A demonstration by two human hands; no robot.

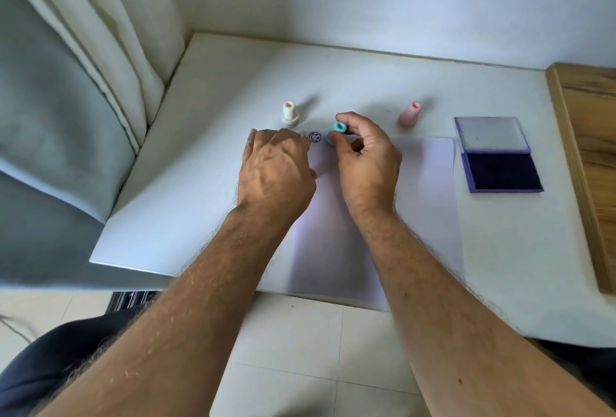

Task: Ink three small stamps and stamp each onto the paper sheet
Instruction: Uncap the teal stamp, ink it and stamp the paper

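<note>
Head view over a white counter (233, 76), both bare forearms reaching in from 6 o'clock. Right hand (366, 159) near centre, fingers (346, 118) pinched around a teal stamp (336, 131), tilted and lifted just off the paper sheet (423, 189). Left hand (276, 166) at 9 o'clock of the teal stamp, palm down, pressed flat on the sheet's far left part, fingers loosely curled and grasping nothing. Between the two hands, a blue smiley print (315, 137) on the paper, just beside the teal stamp at its 9 o'clock. Cream stamp (290, 113) upright on the counter at 11 o'clock of the print, off the sheet, near the left hand's knuckles. Pink stamp (410, 114) upright at 2 o'clock of the right hand, also off the sheet, well apart from the cream one. Ink pad (500, 171) open at 3 o'clock, just beside the sheet's right edge, dark purple surface exposed, lid (490, 133) folded back at its 12 o'clock. Wooden board (586, 149) along the counter's right edge, at 3 o'clock of the pad. Pale curtain (110, 33) hanging at 10 o'clock.
</note>
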